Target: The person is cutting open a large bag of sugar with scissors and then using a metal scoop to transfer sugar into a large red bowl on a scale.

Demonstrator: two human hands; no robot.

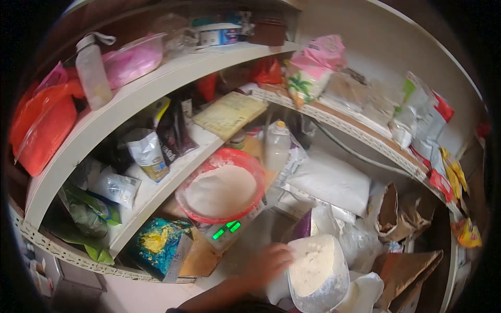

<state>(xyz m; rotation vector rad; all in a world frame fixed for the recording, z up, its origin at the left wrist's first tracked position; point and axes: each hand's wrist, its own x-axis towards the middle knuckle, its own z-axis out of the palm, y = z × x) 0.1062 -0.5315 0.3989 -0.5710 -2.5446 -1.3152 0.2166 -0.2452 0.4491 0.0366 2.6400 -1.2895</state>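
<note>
The left hand [272, 261] blurs at nine o'clock on the tub [319, 304], grip unclear; the right is unseen. At eleven, the bowl [207, 217] sits on the scale [226, 232], display exposed for reading.

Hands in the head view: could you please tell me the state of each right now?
Left hand: blurred, beside the container of pale powder; grip cannot be told.
Right hand: not in view, state cannot be told.
</note>
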